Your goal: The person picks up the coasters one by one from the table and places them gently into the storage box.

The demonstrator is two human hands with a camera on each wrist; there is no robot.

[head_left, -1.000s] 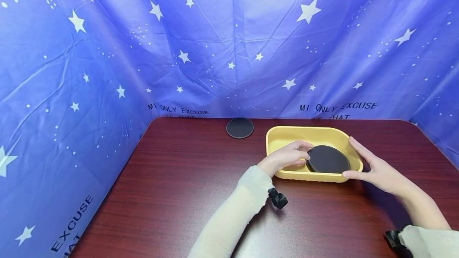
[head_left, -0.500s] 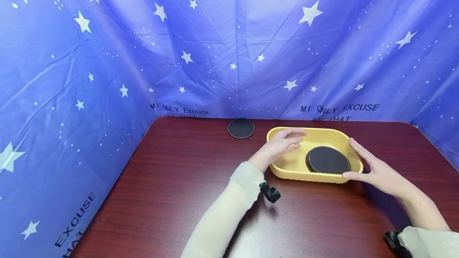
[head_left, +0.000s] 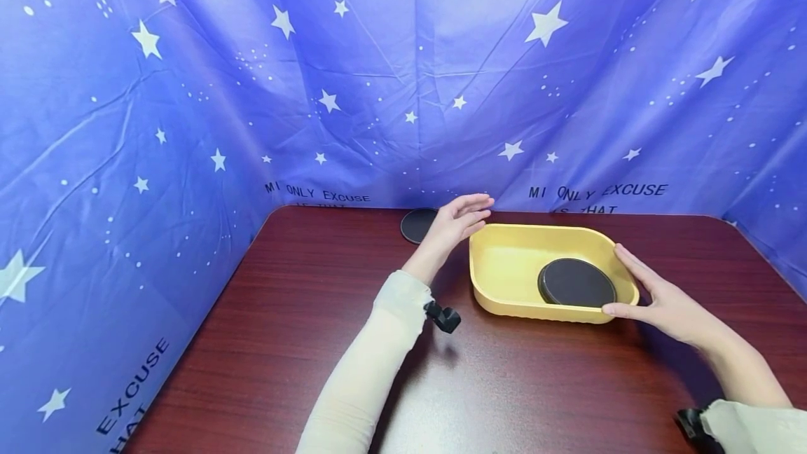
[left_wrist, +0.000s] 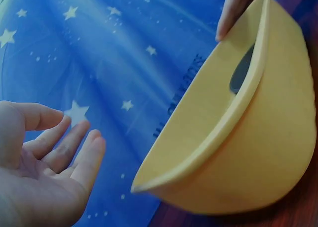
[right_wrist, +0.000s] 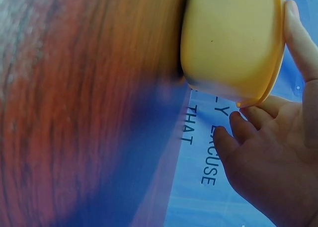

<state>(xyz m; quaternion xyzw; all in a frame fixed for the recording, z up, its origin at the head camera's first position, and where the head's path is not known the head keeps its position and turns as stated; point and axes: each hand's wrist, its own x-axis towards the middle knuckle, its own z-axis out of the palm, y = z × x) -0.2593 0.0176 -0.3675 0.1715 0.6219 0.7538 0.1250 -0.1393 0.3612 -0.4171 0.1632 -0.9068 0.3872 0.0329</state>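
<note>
A yellow plastic bin [head_left: 504, 265] stands on the table toward the right. At its right end lie black round coasters [head_left: 576, 282], apparently stacked, the top one showing whole. My right hand [head_left: 671, 303] holds the bin's right end, thumb on the front rim and fingers at the back corner; the right wrist view shows the other fingers loosely bent below the rim. Another black coaster [head_left: 416, 225] lies by the table's back edge, partly covered by my left hand [head_left: 450, 230]. That hand hovers left of the bin, palm empty and fingers loosely bent, as the left wrist view shows.
The dark red wooden table [head_left: 302, 314] ends at a blue curtain [head_left: 378, 90] with white stars, which rises behind it and along both sides. Black camera bands [head_left: 443, 317] sit at the sleeve cuffs.
My left hand has let go of the coaster in the bin, lifted out, and moved left toward the lone coaster. My right hand and the bin have stayed in place.
</note>
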